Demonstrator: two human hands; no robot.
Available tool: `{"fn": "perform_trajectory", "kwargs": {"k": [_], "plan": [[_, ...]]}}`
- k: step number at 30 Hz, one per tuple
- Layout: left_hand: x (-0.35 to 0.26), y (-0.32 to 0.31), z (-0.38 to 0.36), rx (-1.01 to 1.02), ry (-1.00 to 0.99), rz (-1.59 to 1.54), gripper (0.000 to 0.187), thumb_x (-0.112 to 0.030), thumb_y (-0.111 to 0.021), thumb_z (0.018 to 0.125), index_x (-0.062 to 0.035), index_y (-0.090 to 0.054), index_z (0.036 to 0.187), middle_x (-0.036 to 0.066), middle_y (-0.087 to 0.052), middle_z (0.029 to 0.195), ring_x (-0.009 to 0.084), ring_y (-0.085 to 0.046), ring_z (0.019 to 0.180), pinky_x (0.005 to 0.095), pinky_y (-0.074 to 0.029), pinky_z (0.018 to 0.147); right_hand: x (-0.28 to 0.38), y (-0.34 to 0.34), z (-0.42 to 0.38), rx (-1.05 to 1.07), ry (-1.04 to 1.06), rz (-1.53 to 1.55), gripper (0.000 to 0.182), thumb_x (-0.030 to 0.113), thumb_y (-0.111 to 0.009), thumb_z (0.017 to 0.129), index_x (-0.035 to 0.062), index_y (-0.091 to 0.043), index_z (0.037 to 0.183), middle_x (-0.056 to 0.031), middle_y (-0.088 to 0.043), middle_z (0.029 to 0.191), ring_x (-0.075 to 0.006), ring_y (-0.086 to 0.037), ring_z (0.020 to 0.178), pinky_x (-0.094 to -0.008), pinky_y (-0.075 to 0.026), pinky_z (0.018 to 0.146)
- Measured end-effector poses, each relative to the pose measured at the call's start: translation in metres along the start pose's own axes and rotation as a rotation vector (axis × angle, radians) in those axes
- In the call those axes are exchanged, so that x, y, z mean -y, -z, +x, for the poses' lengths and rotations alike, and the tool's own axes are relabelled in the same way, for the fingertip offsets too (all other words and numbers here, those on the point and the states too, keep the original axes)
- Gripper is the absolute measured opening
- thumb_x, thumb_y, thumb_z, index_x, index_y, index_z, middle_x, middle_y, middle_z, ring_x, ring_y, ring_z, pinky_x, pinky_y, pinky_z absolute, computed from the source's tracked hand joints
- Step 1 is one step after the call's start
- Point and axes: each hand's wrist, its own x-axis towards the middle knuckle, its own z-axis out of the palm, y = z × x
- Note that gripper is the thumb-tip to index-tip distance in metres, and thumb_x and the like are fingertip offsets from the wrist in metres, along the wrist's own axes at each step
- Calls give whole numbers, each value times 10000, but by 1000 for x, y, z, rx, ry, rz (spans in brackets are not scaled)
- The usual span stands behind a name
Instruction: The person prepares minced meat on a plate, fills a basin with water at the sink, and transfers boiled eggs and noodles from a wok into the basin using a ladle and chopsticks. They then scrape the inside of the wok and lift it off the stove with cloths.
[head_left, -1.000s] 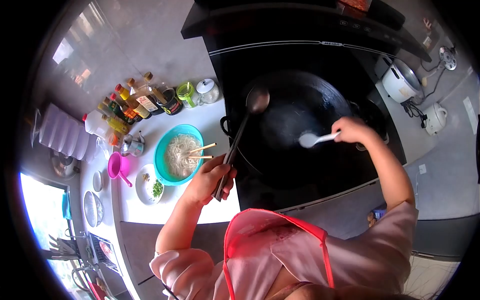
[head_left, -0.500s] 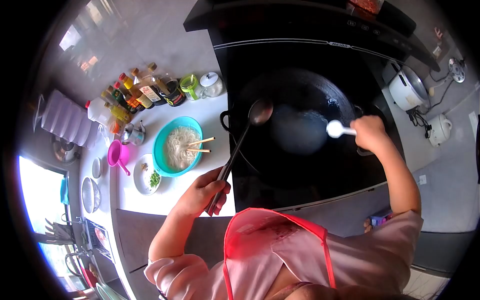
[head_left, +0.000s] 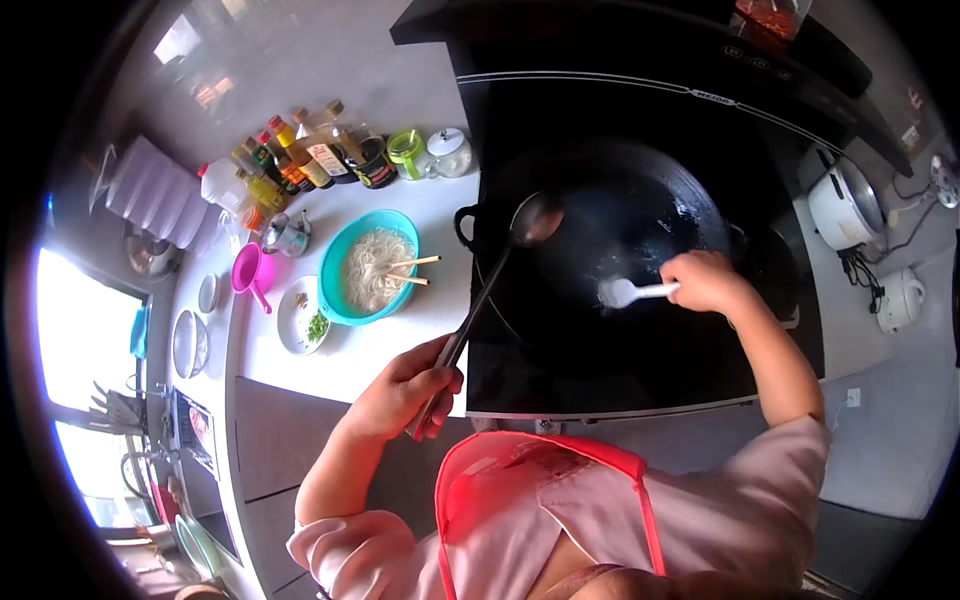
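My left hand (head_left: 405,385) grips the long handle of a metal ladle (head_left: 533,220), whose bowl rests at the left rim of a large black wok (head_left: 640,190). Over the wok's middle, my right hand (head_left: 705,283) holds a white spoon (head_left: 620,292) with its bowl pointing left. The wok sits on a black cooktop (head_left: 600,370). Left of the wok stands a teal bowl of noodles (head_left: 368,268) with chopsticks (head_left: 415,270) laid across it.
A small white plate with chopped greens (head_left: 303,320), a pink funnel (head_left: 250,272) and a steel cup (head_left: 288,236) lie on the white counter. Several sauce bottles (head_left: 300,160) and jars line the back wall. A rice cooker (head_left: 845,205) and kettle (head_left: 900,298) stand at the right.
My right hand swung the white spoon out to the wok's right side, then back over its middle. The ladle in my left hand stayed at the wok's left rim.
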Motion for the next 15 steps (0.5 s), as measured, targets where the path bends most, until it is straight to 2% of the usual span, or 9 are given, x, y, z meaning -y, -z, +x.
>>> {"fn": "perform_trajectory", "kwargs": {"k": [1, 3, 4, 6, 8, 9, 10, 12, 15], "plan": [[0, -6, 0, -27, -39, -5, 293, -111, -423, 860, 55, -427, 1101, 67, -526, 742, 102, -502, 439, 209, -404, 344, 2, -7, 20, -96, -16, -23, 162, 75, -549, 701, 98, -621, 844, -114, -632, 847, -285, -603, 868, -385, -465, 747], [-4, -15, -1, -45, -34, 3, 300, -111, -425, 858, 54, -427, 1108, 64, -529, 731, 102, -501, 437, 211, -405, 343, 7, -17, 54, -304, -8, -38, 151, 85, -537, 714, 95, -616, 842, -119, -632, 851, -293, -607, 852, -392, -470, 738], [-5, -19, -2, -49, -26, 16, 307, -112, -426, 856, 53, -428, 1115, 60, -531, 719, 103, -500, 434, 213, -406, 341, 16, -16, 65, -328, -47, 3, 123, 99, -534, 732, 91, -608, 830, -115, -632, 835, -298, -609, 838, -400, -474, 723], [-4, -26, -4, -101, -15, -1, 321, -114, -431, 852, 51, -428, 1128, 51, -531, 692, 102, -501, 433, 214, -408, 340, 33, -15, 74, -356, 5, 158, 101, 136, -550, 751, 87, -599, 826, -121, -628, 811, -314, -604, 823, -408, -474, 697], [-4, -29, -3, -115, -53, -3, 332, -117, -435, 851, 53, -427, 1136, 46, -528, 686, 99, -502, 430, 213, -410, 342, 40, -22, 73, -318, 179, 358, 110, 175, -567, 760, 82, -590, 816, -129, -620, 783, -315, -602, 779, -406, -466, 662], [-2, -30, -3, -117, -80, -32, 328, -121, -441, 849, 51, -433, 1128, 42, -525, 679, 96, -503, 430, 212, -409, 342, 38, -29, 75, -218, 225, 513, 120, 186, -583, 752, 85, -591, 817, -135, -609, 758, -300, -599, 732, -391, -456, 634], [-3, -29, -4, -111, -84, -33, 328, -121, -441, 849, 51, -433, 1128, 42, -525, 679, 96, -503, 430, 212, -409, 342, 36, -37, 70, -156, 295, 588, 124, 172, -596, 743, 71, -596, 816, -115, -603, 732, -248, -595, 693, -359, -449, 622], [-6, -25, -5, -32, -10, 27, 465, -79, -395, 849, -38, -352, 1311, 54, -515, 793, 105, -517, 518, 238, -437, 389, 18, -36, 50, 2, 507, 604, 140, 155, -622, 728, 56, -602, 825, -94, -600, 711, -203, -578, 679, -330, -442, 626], [-4, -25, -1, -25, -31, 29, 458, -76, -403, 849, -25, -358, 1302, 56, -518, 790, 103, -517, 523, 234, -438, 397, -37, -22, 24, 236, 452, 514, 148, 90, -678, 670, 57, -627, 806, -39, -600, 690, -133, -548, 652, -290, -430, 604]]}}
